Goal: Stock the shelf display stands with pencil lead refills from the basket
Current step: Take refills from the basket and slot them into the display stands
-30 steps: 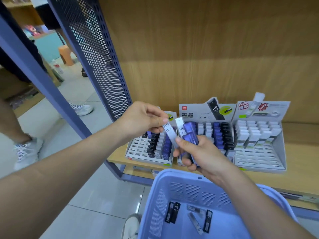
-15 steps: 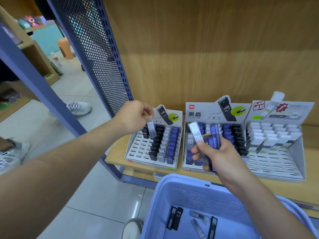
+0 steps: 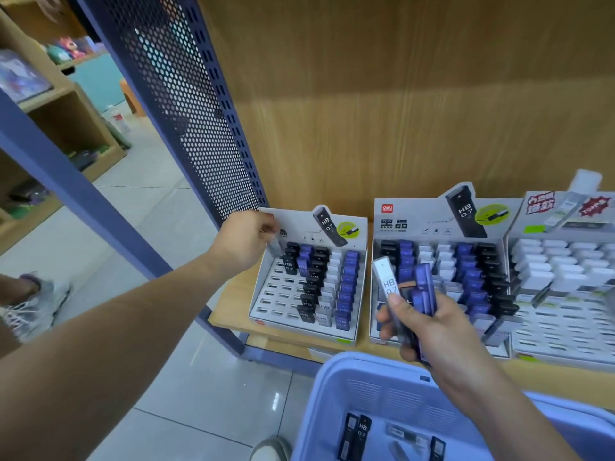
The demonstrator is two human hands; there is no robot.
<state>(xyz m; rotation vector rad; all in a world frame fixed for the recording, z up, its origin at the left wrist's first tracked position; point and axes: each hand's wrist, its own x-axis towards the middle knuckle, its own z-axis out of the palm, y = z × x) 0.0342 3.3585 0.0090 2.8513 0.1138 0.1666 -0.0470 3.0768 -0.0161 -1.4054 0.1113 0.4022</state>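
Left arm: bare, extended forward from the lower left, forearm rising toward the upper right.
Left wrist: roughly straight, in line with the forearm.
Left hand (image 3: 248, 239): back toward the camera, fingers curled, tips drawn together on the far side; blurred, content of the pinch not discernible.
Right arm: bare, entering from the lower right, forearm angled up and left.
Right hand (image 3: 432, 327): fingers wrapped round a bundle of refills (image 3: 423, 291) held near upright; thumb pressed flat on the front one.
Separation: hands well apart, left higher than right.
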